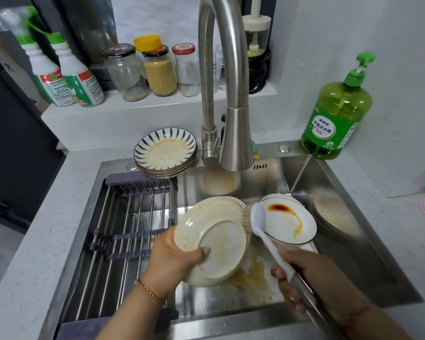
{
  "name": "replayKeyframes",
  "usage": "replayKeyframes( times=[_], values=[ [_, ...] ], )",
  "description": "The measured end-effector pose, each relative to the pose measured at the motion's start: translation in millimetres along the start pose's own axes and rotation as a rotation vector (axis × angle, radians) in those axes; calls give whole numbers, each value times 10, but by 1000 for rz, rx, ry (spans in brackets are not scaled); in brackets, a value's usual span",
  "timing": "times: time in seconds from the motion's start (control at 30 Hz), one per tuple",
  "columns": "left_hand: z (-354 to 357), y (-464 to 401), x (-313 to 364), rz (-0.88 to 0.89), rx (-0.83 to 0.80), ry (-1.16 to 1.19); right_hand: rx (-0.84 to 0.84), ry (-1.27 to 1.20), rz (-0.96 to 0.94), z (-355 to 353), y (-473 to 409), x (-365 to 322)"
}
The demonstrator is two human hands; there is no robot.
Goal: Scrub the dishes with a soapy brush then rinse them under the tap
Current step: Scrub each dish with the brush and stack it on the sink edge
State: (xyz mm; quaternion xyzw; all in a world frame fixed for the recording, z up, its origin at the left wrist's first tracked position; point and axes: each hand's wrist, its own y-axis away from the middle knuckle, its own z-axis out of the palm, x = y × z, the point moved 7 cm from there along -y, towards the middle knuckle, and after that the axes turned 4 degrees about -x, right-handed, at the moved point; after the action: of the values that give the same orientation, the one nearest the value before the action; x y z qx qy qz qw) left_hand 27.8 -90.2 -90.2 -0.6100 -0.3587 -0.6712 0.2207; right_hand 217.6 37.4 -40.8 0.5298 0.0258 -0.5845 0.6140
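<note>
My left hand [174, 261] grips a white plate [214, 239] tilted over the steel sink [353, 241], its greasy underside facing me. My right hand [304, 276] holds a long white dish brush [263, 224] by its handle; the bristles touch the plate's right edge. Behind the brush a white bowl-like plate with a dark sauce stain [290, 222] leans in the sink. A stack of blue-striped dirty plates [166, 152] sits on the sink's back rim. The tap [236, 138] hangs above; I see no water running from it.
A roll-up drying rack [130, 222] covers the sink's left half. A green dish soap bottle [336, 116] stands at the back right corner. Jars and bottles line the ledge [157, 69] behind. Brown greasy water pools on the sink floor [253, 276].
</note>
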Motion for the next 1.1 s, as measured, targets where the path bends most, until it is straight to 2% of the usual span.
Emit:
replayKeyframes(
  times=[0.1, 0.23, 0.33, 0.43, 0.5, 0.6, 0.7, 0.73, 0.83, 0.93, 1.1],
  values=[
    [121, -1, 11, 3, -48, -159, -57, 198, -99, 259, -12, -148],
    [308, 14, 50, 37, -142, -251, -211, 251, -101, 639, 9, -97],
    [313, 16, 87, 49, -122, -261, -100, 231, -167, 462, -10, -234],
    [177, 9, 97, 24, -46, -162, 103, 203, -131, 41, -38, -285],
    [107, -7, 77, 2, -13, -35, 139, 209, -76, -80, -44, -196],
    [101, -47, 48, -14, 2, 49, 104, 254, -145, 40, -22, -184],
    [168, -70, 19, -36, -6, 64, -106, 359, -243, 400, 2, -169],
    [183, -75, 11, -40, -6, 72, -129, 422, -253, 462, -16, -151],
    [188, -90, -6, -52, 24, 134, -63, 503, -307, 424, -88, -166],
    [173, -89, -30, -73, 43, 234, 47, 404, -312, 191, -86, -222],
    [153, -87, -86, -112, 99, 322, 62, 496, -352, 236, -39, -274]
  ],
)
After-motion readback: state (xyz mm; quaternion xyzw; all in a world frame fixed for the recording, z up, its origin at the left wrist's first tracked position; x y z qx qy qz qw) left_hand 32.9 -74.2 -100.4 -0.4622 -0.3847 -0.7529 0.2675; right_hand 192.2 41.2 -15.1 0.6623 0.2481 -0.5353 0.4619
